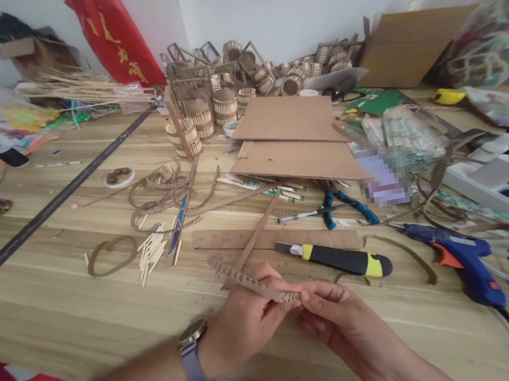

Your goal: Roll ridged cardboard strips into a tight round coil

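In the head view, a ridged strip (265, 289) is held above the near edge of the counter (110, 321), apparently pinched at two places to keep it steady. The left hand (250, 316) is curled closed on it; the right hand (340, 326) grips its end between thumb and fingers. The knife (341, 262) lies just beyond, and the glue gun (463, 258) toward the right edge, probably for easy reach.

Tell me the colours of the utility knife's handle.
The handle is black with yellow-green parts, seen best in the head view, the only one.
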{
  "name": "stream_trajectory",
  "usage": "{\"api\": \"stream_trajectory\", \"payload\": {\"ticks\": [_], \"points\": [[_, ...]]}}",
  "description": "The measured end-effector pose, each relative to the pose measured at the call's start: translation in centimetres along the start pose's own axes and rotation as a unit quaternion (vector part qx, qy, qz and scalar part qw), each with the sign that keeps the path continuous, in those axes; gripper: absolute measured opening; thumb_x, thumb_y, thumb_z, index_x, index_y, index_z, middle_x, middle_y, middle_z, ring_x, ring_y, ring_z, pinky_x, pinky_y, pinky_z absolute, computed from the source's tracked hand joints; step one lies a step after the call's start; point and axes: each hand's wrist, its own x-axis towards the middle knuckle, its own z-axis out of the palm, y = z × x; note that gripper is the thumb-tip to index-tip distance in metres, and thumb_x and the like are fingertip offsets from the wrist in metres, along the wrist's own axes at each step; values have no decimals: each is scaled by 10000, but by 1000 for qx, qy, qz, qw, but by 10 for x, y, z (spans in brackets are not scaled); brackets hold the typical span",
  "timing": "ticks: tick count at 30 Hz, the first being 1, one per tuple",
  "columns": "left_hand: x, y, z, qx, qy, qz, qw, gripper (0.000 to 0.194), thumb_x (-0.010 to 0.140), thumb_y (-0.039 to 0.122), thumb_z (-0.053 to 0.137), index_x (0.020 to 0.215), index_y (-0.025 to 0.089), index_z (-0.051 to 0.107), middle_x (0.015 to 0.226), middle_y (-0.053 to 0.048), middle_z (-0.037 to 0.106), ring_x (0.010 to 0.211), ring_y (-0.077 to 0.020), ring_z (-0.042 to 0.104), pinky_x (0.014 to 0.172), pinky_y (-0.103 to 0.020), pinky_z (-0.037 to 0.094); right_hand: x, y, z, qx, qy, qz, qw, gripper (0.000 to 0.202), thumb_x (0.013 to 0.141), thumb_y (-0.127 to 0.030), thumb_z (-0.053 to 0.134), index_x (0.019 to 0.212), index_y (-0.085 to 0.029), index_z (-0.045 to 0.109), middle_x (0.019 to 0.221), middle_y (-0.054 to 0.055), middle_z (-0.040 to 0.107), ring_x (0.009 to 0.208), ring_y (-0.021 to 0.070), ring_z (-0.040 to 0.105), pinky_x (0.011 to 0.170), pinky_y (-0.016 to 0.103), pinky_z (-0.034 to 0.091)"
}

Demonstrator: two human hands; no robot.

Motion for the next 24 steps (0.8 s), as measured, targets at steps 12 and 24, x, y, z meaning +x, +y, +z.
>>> {"api": "stream_trajectory", "payload": {"ticks": [12, 24], "points": [[2, -1, 0, -84, 2, -6, 996, 212, 931, 235, 615, 1090, 143, 719, 896, -52, 654, 825, -132, 612, 768, -212, 487, -2, 2, 2, -16, 18, -45, 999, 300, 574, -412, 909, 646, -173, 743, 645, -1, 645, 643, 101, 502, 672, 224, 414], [5, 0, 0, -167, -7, -43, 985, 181, 915, 240, 641, 1060, 209, 744, 895, -33, 674, 807, -127, 610, 753, -218, 491, 0, 6, 0, -3, -32, -54, 998, 296, 612, -377, 895, 610, -186, 669, 640, -11, 623, 669, 118, 505, 698, 240, 391]]}}
